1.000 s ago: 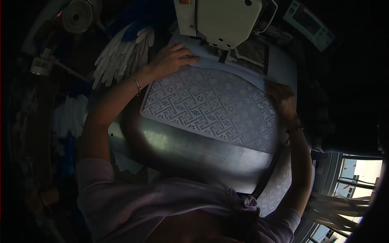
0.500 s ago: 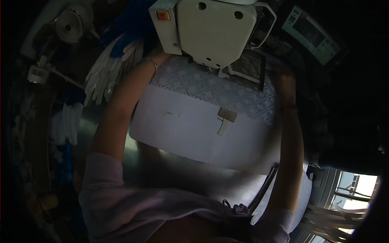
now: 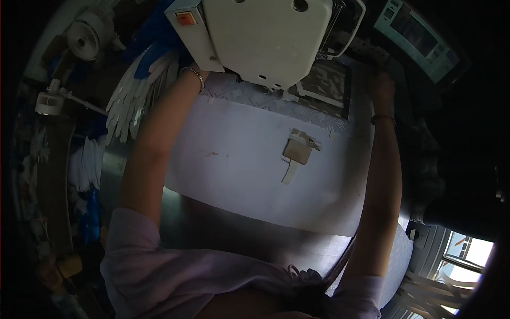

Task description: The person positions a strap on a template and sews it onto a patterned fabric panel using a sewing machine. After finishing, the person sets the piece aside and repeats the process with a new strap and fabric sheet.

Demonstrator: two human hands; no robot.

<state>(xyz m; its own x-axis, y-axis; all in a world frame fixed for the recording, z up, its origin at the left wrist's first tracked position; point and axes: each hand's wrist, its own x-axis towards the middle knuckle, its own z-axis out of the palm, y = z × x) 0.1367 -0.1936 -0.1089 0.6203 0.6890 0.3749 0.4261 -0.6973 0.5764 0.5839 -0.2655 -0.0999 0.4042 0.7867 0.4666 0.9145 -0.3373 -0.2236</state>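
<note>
Both my arms reach forward around a white sheet or board (image 3: 234, 159). My left hand (image 3: 201, 74) is at the far left corner, beside patterned grey-blue fabric (image 3: 241, 100); its fingers are hidden behind the machine's side box. On the far right my right hand (image 3: 382, 85) lies in shadow near the sheet's edge, its fingers too dark to make out. The fabric shows as a narrow strip along the sheet's far side, under the sewing machine head (image 3: 265, 40). A tan square patch (image 3: 296, 152) with a pale strip sits on the sheet. A dark-panelled frame (image 3: 325, 87) lies beside the machine.
A lit control screen (image 3: 419, 34) stands at the back right. White and blue gloves (image 3: 141, 87) hang on the left, near a small fan (image 3: 85, 38). The metal tabletop (image 3: 212, 220) shows in front of the sheet. A window (image 3: 470, 252) is at lower right.
The patterned fabric has slid away toward the machine, uncovering more of the white sheet and a torn-looking patch above the tan square. The view has shifted slightly, and my right hand appears farther forward.
</note>
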